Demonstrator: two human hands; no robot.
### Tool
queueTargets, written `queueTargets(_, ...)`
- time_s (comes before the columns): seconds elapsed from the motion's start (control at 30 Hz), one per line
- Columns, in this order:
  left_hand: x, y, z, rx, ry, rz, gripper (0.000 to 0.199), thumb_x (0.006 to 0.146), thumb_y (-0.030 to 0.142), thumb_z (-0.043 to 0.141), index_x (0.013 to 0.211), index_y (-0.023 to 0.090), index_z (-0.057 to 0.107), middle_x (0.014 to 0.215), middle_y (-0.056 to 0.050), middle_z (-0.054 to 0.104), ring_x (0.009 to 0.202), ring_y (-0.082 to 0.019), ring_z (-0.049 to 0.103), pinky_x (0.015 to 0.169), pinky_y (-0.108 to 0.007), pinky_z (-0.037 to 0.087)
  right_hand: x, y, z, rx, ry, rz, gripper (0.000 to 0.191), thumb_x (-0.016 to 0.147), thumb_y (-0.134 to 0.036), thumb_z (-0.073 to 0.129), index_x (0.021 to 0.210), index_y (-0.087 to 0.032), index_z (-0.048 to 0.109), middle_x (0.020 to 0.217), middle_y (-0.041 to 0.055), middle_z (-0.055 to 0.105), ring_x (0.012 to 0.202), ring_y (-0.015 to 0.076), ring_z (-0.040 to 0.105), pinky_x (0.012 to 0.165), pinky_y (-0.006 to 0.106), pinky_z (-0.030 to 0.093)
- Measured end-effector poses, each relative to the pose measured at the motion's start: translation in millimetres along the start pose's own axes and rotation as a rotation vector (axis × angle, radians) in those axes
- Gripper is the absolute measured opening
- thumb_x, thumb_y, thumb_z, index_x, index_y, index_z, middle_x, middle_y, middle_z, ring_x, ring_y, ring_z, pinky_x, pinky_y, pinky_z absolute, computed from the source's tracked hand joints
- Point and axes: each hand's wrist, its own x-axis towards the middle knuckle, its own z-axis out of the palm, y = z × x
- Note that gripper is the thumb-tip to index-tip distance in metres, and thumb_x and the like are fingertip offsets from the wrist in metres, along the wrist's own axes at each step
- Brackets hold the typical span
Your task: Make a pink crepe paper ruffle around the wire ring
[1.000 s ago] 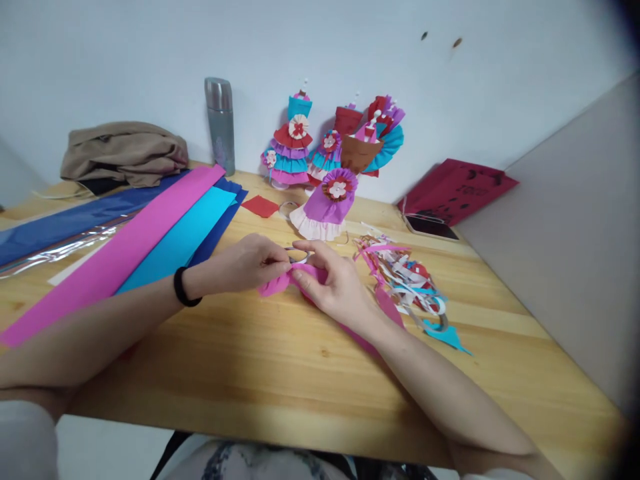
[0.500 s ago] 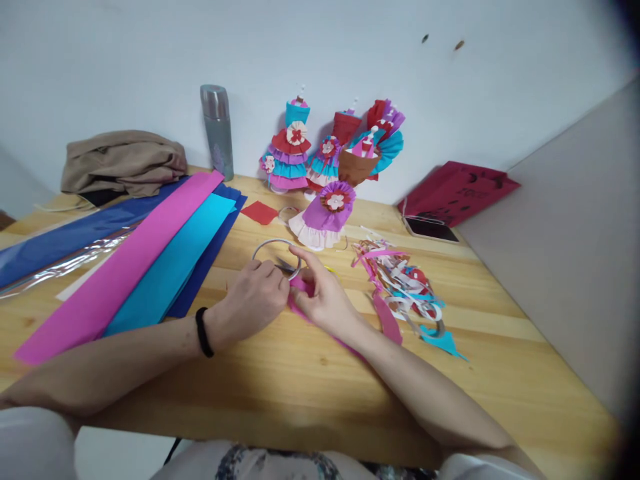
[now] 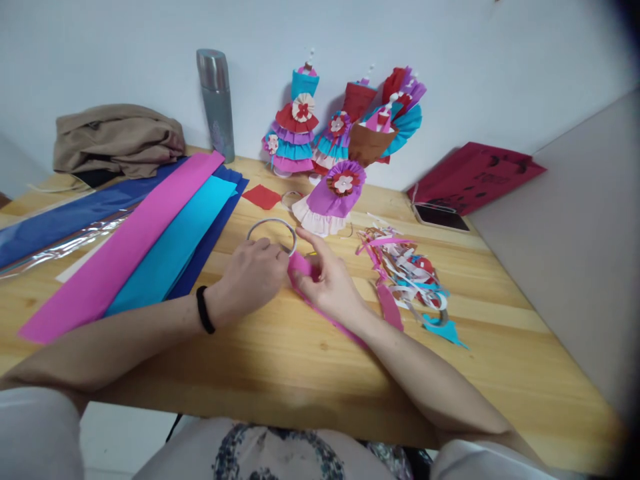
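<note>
My left hand (image 3: 253, 277), a black band on its wrist, is closed with its fingers at the near rim of a thin ring-shaped tape roll (image 3: 273, 221). The roll stands tilted above the knuckles. Between thumb and fingers, my right hand (image 3: 333, 280) pinches a pink crepe paper strip (image 3: 301, 264), whose long edge runs back under the forearm. The right index finger reaches toward the roll's right side. A small yellow piece (image 3: 313, 253) shows behind that hand, mostly hidden. The left fingertips meet the pink strip's end; what they pinch there is hidden.
Folded pink (image 3: 135, 233) and turquoise paper (image 3: 175, 247) lie left. Small paper dresses (image 3: 295, 143) on stands and a purple dress (image 3: 325, 200) are ahead. Paper scraps (image 3: 405, 267), a phone (image 3: 443, 217) and a red bag (image 3: 480, 177) are right; a flask (image 3: 216, 107) stands behind.
The view has tilted down slightly. Dark blades that showed inside the ring are now out of sight. Both hands keep their holds, with the right fingers slightly shifted along the pink strip.
</note>
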Motion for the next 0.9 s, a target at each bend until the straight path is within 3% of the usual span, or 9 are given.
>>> queueTargets(0.1, 9, -13, -3.1, -0.280, -0.102, -0.045, 0.027, 0.092, 0.016, 0.047, 0.070, 0.014, 0.061, 0.069, -0.006, 0.064, 0.066, -0.017, 0.056, 0.057, -0.028, 0.030, 3, 1, -9, -0.001, 0.041, -0.007, 0.054, 0.085, -0.033, 0.061, 0.135, -0.019, 0.047, 0.063, -0.0058, 0.055, 0.056, 0.0143, 0.048, 0.058, 0.029, 0.037)
queueTargets(0.27, 18, -30, -4.8, -0.900, -0.271, -0.134, 0.041, 0.091, 0.026, 0.048, 0.052, 0.017, 0.038, 0.049, 0.005, 0.034, 0.048, -0.007, 0.031, 0.050, -0.026, 0.019, 7, 6, -22, 0.040, 0.091, 0.013, 0.021, 0.082, -0.036, 0.064, 0.095, -0.021, 0.059, 0.064, -0.0033, 0.058, 0.056, 0.0126, 0.049, 0.055, 0.027, 0.036)
queueTargets(0.43, 17, -36, -4.0, -1.390, -0.474, -0.168, 0.040, 0.090, 0.035, 0.055, 0.056, 0.017, 0.044, 0.049, 0.006, 0.037, 0.045, -0.006, 0.031, 0.045, -0.023, 0.021, 9, 5, -28, 0.121, -0.009, 0.081, 0.024, 0.077, -0.041, 0.068, 0.074, -0.019, 0.059, 0.057, -0.0026, 0.054, 0.052, 0.0105, 0.045, 0.050, 0.025, 0.033)
queueTargets(0.6, 15, -38, -0.2, -1.542, -0.500, -0.209, 0.040, 0.092, 0.037, 0.052, 0.058, 0.016, 0.047, 0.052, 0.005, 0.039, 0.049, -0.007, 0.033, 0.049, -0.023, 0.028, 9, 6, -32, 0.237, -0.147, 0.148, 0.024, 0.073, -0.039, 0.073, 0.078, -0.018, 0.062, 0.057, -0.0043, 0.054, 0.049, 0.0089, 0.046, 0.048, 0.024, 0.035)
queueTargets(0.9, 15, -48, 0.0, -1.444, -0.553, -0.198, 0.023, 0.085, 0.027, 0.055, 0.066, 0.015, 0.060, 0.065, 0.002, 0.056, 0.066, -0.011, 0.049, 0.066, -0.023, 0.041, 6, 5, -39, 0.254, -0.148, 0.186, 0.026, 0.073, -0.039, 0.074, 0.085, -0.018, 0.065, 0.063, -0.0013, 0.062, 0.051, 0.0119, 0.054, 0.049, 0.026, 0.041)
